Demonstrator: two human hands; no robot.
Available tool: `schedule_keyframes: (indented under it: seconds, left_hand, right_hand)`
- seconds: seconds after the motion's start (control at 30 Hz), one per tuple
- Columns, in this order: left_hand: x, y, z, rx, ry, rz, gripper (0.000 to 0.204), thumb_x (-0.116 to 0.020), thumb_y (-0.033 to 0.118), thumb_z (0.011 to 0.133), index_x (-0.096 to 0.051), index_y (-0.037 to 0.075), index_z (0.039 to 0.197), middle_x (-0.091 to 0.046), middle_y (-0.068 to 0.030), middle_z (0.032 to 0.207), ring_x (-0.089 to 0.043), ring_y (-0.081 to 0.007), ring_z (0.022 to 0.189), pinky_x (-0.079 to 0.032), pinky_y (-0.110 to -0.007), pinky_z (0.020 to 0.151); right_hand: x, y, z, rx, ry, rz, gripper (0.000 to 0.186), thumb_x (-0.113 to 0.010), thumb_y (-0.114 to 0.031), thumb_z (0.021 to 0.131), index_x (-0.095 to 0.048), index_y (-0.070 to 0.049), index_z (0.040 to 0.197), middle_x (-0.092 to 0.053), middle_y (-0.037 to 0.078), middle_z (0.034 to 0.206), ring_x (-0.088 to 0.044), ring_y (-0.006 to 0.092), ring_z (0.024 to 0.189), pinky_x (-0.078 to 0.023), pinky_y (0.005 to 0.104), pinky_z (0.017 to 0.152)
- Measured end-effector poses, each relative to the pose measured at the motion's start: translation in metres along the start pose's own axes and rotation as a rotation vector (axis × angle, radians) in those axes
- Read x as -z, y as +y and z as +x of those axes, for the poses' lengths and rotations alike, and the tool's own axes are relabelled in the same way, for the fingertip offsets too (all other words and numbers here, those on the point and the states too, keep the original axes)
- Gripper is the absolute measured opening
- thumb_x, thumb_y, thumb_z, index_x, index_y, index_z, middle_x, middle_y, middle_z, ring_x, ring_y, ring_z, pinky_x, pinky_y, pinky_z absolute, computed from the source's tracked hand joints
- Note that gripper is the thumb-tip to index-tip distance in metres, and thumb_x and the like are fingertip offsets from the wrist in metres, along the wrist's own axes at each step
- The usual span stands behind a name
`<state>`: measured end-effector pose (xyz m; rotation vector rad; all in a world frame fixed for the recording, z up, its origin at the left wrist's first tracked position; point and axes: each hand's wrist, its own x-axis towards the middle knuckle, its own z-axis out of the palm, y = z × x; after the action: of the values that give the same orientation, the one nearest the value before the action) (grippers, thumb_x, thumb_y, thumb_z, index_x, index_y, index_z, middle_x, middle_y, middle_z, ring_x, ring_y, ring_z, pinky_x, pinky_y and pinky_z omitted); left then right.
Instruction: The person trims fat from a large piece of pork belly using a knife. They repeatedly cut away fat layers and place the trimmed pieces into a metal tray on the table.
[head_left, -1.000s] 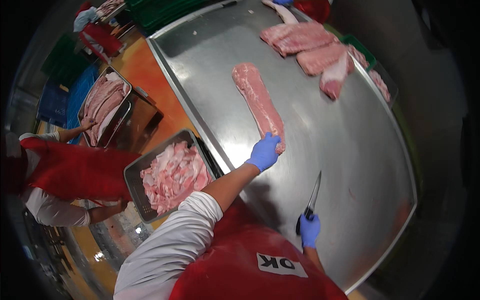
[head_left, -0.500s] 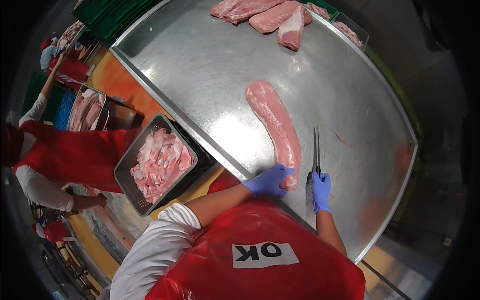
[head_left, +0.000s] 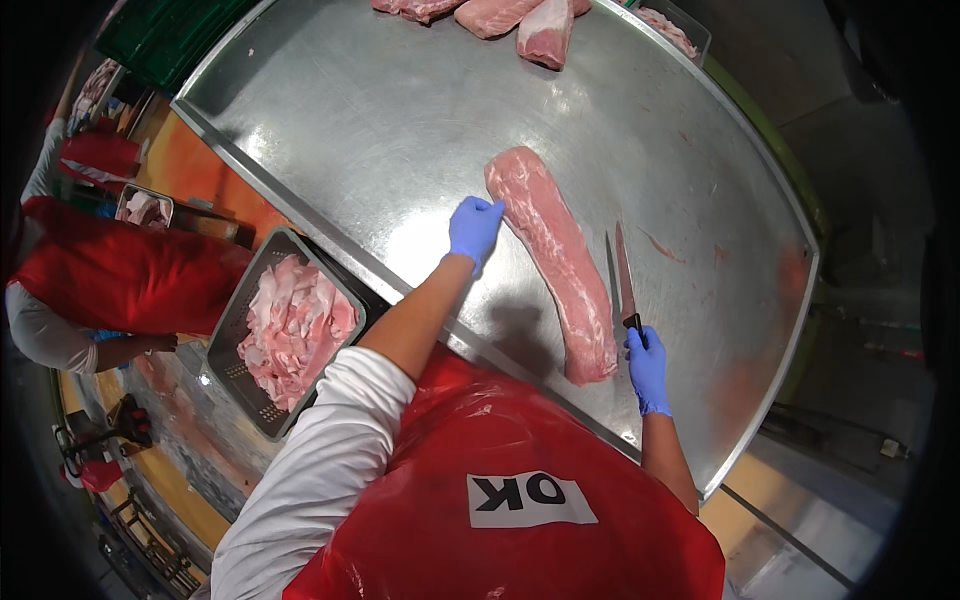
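The long pink raw pork loin (head_left: pixel 555 262) on the steel table (head_left: pixel 330 130) looks heavy, limp and slick; the blue-gloved left hand (head_left: pixel 473 228) rests open-fingered beside its far end, the right hand (head_left: pixel 648 368) clenches a black-handled boning knife (head_left: pixel 625 275).

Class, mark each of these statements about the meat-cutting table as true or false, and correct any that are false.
1. The right hand grips a knife by its dark handle. True.
2. The left hand lies on the perforated tray. False: it is at the upper end of the long pork loin, on the steel table.
3. The knife blade is sunk into the pork loin. False: it is beside the loin, on its right.
4. The perforated tray holds pale meat trimmings. True.
5. More meat cuts lie at the table's far edge. True.
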<state>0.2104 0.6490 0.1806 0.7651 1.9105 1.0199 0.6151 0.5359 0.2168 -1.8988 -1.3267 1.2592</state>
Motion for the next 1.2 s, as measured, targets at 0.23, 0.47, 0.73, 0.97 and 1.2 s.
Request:
schedule_keyframes:
  seconds: [0.23, 0.47, 0.73, 0.97, 1.2]
  left_hand:
    - [-0.010, 0.011, 0.052, -0.035, -0.002, 0.343, 0.058, -0.080, 0.054, 0.088, -0.078, -0.002, 0.101, -0.078, -0.0227, 0.097, -0.077, -0.0354, 0.096, -0.059, -0.046, 0.087]
    - [-0.008, -0.013, 0.071, 0.107, -0.174, 0.017, 0.044, -0.075, 0.044, 0.090, -0.079, 0.001, 0.083, -0.077, -0.0166, 0.079, -0.075, -0.0286, 0.073, -0.060, -0.043, 0.075]
    - [-0.012, -0.030, 0.074, -0.082, -0.189, -0.133, 0.026, -0.076, 0.023, 0.100, -0.068, 0.005, 0.083, -0.066, -0.0073, 0.068, -0.063, -0.0147, 0.056, -0.052, -0.032, 0.052]
    - [-0.053, -0.075, 0.098, -0.461, -0.221, 0.305, 0.038, -0.065, 0.039, 0.100, -0.077, 0.004, 0.095, -0.074, -0.0213, 0.099, -0.068, -0.0411, 0.091, -0.055, -0.052, 0.087]
    - [0.017, 0.020, 0.069, -0.183, -0.369, 0.537, 0.057, -0.051, 0.039, 0.105, -0.058, -0.004, 0.140, -0.072, -0.0344, 0.116, -0.070, -0.0521, 0.109, -0.055, -0.058, 0.099]
  right_hand:
    - [-0.031, -0.098, 0.054, 0.166, -0.106, -0.303, 0.033, -0.069, -0.031, 0.106, -0.073, 0.000, 0.117, -0.072, 0.011, 0.084, -0.066, 0.0194, 0.076, -0.054, 0.0368, 0.074]
    - [-0.101, -0.199, 0.099, 0.284, -0.264, -0.491, 0.038, -0.067, -0.038, 0.103, -0.074, -0.005, 0.121, -0.076, 0.024, 0.097, -0.075, 0.0411, 0.091, -0.057, 0.0474, 0.082]
    - [-0.108, -0.230, 0.115, 0.322, -0.325, -0.691, 0.038, -0.064, -0.038, 0.103, -0.074, -0.003, 0.114, -0.075, 0.026, 0.096, -0.072, 0.0455, 0.091, -0.055, 0.0511, 0.082]
    - [-0.111, -0.213, 0.150, 0.313, -0.387, -0.619, 0.043, -0.068, -0.036, 0.103, -0.072, 0.005, 0.093, -0.069, 0.027, 0.079, -0.070, 0.0341, 0.070, -0.051, 0.0490, 0.067]
    - [-0.137, -0.201, 0.176, 0.359, -0.386, -0.577, 0.034, -0.073, -0.027, 0.098, -0.073, 0.007, 0.096, -0.070, 0.025, 0.077, -0.070, 0.0330, 0.069, -0.051, 0.0475, 0.068]
